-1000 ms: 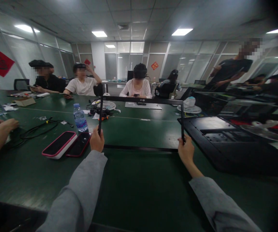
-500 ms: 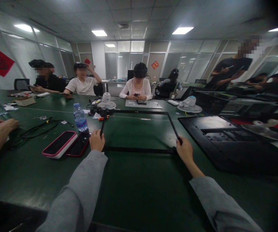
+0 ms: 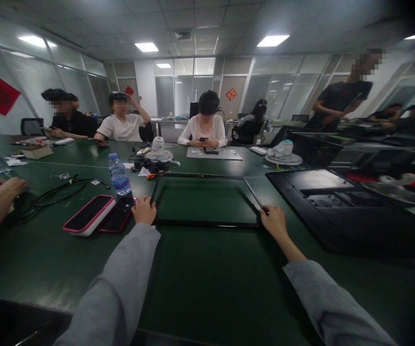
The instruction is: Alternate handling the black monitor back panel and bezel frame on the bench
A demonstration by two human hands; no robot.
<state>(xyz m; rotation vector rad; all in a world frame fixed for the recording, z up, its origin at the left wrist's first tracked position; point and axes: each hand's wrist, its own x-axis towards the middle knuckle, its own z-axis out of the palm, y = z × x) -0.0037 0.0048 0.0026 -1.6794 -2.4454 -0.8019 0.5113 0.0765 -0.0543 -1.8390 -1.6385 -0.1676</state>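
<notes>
Between my hands is a thin black rectangular frame (image 3: 207, 224), like a monitor bezel, with the green table showing through its opening. My left hand (image 3: 144, 210) is closed round its left side. My right hand (image 3: 274, 220) grips the right side near the front corner. Whether the far edge touches the table I cannot tell. Just left of my left hand lies a dark phone with a red edge (image 3: 118, 215), beside a pink-and-white cased device (image 3: 89, 214). A large black panel (image 3: 332, 204) lies to the right of my right hand.
On the green table (image 3: 207, 283) stand a water bottle (image 3: 119, 175) and two white fans (image 3: 159, 152). Black cables (image 3: 54, 194) lie at the left, near another person's hands (image 3: 10, 190). Several people sit across the table, and one stands at the right.
The frame has tilted: its far edge is lower and nearer, and its shiny face now shows. My right hand has shifted slightly left. Both hands keep their grip.
</notes>
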